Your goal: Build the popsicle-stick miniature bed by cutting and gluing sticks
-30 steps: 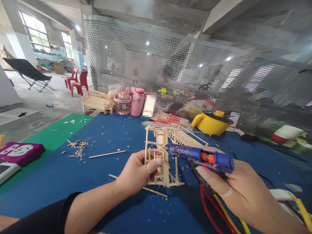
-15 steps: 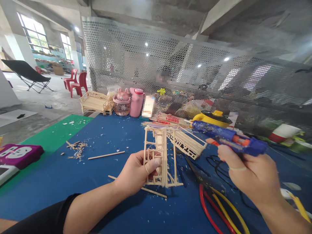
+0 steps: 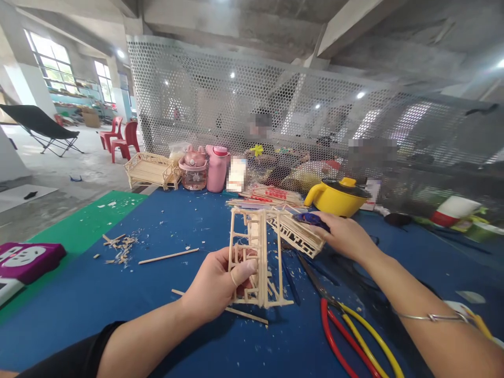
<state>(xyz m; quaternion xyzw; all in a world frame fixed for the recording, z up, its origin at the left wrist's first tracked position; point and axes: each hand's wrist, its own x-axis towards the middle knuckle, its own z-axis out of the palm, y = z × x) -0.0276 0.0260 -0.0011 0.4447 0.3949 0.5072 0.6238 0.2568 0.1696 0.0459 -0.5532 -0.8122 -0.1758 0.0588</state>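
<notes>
My left hand [image 3: 220, 278] is closed around a small stick-built wooden frame [image 3: 263, 257], with its thumb across the front bars. The frame stands nearly upright above the table. My right hand [image 3: 342, 233] reaches forward, its fingers wrapped on the blue glue gun [image 3: 309, 218], which is mostly hidden by the hand and seen end-on. Just below it lies a wooden lattice panel [image 3: 299, 236], partly behind the frame. Long-handled cutters with red and yellow grips [image 3: 333, 302] rest near my right forearm.
Loose sticks [image 3: 169, 256] and a pile of offcuts [image 3: 120, 247] lie on the blue table [image 3: 157, 336]. Along the back stand a wooden model bed [image 3: 151, 170], a pink bottle [image 3: 216, 168] and a yellow pot [image 3: 340, 199]. A perforated metal screen [image 3: 220, 105] rises behind.
My right hand has swung forward and left with the glue gun, from in front of the yellow pot down to the lattice panel. The left hand keeps the frame in about the same place.
</notes>
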